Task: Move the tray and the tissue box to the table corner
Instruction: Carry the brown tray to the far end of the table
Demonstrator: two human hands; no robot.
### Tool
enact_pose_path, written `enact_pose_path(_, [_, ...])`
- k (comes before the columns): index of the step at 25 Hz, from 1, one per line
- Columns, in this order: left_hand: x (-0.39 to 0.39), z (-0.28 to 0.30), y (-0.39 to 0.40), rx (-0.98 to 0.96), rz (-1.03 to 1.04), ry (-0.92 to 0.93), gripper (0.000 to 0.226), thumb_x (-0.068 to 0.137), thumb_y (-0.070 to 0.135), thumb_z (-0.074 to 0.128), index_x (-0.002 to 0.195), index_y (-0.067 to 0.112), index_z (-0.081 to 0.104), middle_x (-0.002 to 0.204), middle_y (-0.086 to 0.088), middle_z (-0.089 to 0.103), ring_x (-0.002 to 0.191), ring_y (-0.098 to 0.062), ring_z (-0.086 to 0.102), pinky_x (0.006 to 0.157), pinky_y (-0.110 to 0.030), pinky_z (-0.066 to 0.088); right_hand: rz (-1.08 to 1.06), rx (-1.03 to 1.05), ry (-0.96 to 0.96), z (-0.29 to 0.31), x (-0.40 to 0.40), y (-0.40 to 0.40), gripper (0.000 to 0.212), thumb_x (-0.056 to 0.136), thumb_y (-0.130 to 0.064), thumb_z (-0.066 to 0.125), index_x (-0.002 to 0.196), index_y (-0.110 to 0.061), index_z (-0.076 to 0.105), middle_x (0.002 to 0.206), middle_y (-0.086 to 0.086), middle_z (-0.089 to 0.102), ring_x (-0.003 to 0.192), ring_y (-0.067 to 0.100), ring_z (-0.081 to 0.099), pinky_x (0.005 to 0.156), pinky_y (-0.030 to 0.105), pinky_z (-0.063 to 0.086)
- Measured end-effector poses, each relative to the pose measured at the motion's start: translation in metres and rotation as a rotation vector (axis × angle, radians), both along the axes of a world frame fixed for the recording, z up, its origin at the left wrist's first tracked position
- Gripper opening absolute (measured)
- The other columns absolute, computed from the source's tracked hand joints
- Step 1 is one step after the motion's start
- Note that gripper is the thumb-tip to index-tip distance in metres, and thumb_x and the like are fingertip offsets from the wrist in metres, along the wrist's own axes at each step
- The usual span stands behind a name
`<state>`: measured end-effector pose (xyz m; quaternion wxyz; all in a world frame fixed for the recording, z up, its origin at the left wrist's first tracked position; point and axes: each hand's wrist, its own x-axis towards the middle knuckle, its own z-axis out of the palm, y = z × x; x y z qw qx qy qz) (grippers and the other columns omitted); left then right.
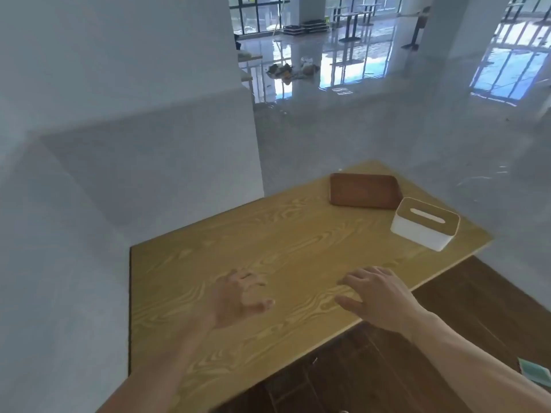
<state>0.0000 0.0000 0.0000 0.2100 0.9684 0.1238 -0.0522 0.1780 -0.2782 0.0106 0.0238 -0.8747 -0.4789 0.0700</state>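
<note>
A dark brown wooden tray (365, 191) lies flat near the far corner of the light wooden table (268, 242). Just right of it, touching or nearly touching its edge, stands a white tissue box (425, 223) with a wooden lid and a slot on top. My left hand (238, 298) hovers over the near middle of the table, fingers apart and empty. Over the table's right edge is my right hand (377, 295), palm down, fingers spread, holding nothing. Both hands are well short of the tray and the box.
A white wall (134, 144) runs along the table's left and far-left sides. Dark wood flooring (447, 338) lies below the table's right edge. Beyond is a glossy floor with scattered items (293, 70) and bar tables (354, 22) far off.
</note>
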Motion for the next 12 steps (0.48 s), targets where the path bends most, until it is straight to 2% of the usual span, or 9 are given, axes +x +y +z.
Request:
enact_pose_path(6, [0.072,0.001,-0.051,0.117,-0.162,0.176,0.076,0.077,0.087,0.031,0.134,0.04,0.049,0.141,0.016,0.049,0.129,-0.01,0.045,0.106,-0.04,0.041,-0.133,0.006,0.021,-0.012,0.033,-0.068,0.058,0.093,-0.071,0.029,0.134,-0.039,0.053,0.136,-0.016,0.058,0.126,0.012,0.05,0.106,0.034,0.037])
enact_pose_path(10, [0.133,-0.004,-0.101,0.148,-0.236,0.164,0.07,0.081,0.082,0.033,0.133,0.038,0.049,0.141,0.014,0.049,0.126,-0.009,0.048,0.1,-0.034,0.041,-0.217,-0.012,0.026,-0.014,0.07,-0.126,0.059,0.093,-0.071,0.027,0.134,-0.037,0.054,0.135,-0.016,0.059,0.125,0.011,0.051,0.106,0.036,0.037])
enact_pose_path(12, [0.162,-0.007,-0.123,0.136,-0.274,0.17,0.069,0.084,0.079,0.035,0.135,0.034,0.05,0.142,0.011,0.049,0.127,-0.01,0.047,0.102,-0.033,0.04,-0.263,-0.005,0.025,-0.014,0.087,-0.155,0.059,0.093,-0.07,0.028,0.132,-0.036,0.056,0.133,-0.014,0.061,0.125,0.013,0.051,0.105,0.037,0.038])
